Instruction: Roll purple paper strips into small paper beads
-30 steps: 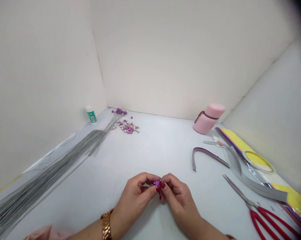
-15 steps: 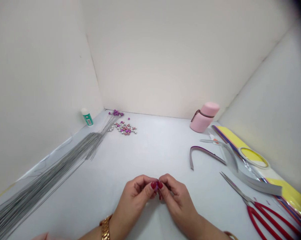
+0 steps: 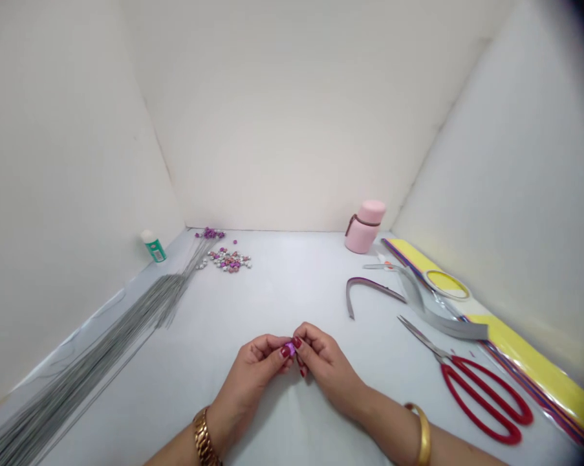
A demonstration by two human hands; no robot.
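Pale surface [image 3: 292, 291] below, the left hand [image 3: 247, 375] and right hand [image 3: 334, 374] pinch 1 small purple piece [image 3: 291, 349] between their fingertips, apparently shaping it; the next move likely calls for light, even pressure.

More of the purple piece [image 3: 290, 349] shows at lower centre than just before — and more gold bangle [image 3: 424, 435], lower right.

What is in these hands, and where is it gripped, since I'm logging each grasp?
A small purple piece, pinched at its sides between the fingertips of the left hand and right hand.
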